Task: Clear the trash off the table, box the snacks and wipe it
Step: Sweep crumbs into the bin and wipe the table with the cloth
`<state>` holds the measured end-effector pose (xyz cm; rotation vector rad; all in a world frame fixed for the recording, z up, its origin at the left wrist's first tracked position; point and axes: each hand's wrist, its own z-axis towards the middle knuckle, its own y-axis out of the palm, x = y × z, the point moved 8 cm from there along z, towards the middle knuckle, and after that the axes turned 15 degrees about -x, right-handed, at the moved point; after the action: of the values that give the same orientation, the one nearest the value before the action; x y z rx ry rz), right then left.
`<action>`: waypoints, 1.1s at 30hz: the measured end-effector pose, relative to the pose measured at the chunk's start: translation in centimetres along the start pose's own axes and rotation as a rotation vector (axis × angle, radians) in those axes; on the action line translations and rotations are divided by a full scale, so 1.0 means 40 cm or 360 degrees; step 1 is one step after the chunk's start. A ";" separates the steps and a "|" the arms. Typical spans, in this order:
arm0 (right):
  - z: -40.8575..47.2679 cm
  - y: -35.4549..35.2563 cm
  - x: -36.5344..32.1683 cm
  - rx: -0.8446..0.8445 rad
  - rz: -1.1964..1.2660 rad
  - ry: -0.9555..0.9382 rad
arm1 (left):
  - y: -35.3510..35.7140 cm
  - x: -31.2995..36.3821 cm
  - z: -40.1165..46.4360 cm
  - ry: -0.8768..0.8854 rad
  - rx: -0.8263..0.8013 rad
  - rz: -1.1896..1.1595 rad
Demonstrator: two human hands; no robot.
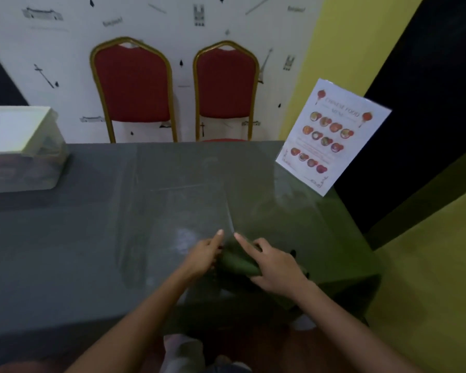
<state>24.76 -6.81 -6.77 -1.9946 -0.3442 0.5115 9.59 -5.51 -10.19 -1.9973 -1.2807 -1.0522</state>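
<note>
One lidded plastic storage box (19,146) at the far left of one grey table (92,238). Two red chairs: one (133,87) left, one (225,84) right, both behind the table. Left hand (202,258) and right hand (273,267) both grip one folded green cloth (237,261) near the front edge, index fingers extended. One laminated food menu (331,135) stands far right.

Two red chairs (172,87) stand against a white patterned wall (65,63).
</note>
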 end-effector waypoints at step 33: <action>-0.193 0.025 0.492 0.0682 0.0385 0.1465 | 0.411 0.232 0.299 0.0632 0.0079 0.2134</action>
<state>45.68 -4.38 -8.60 -1.6461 0.5383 -0.2098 30.75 1.67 -9.50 -1.8519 0.3171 -0.6078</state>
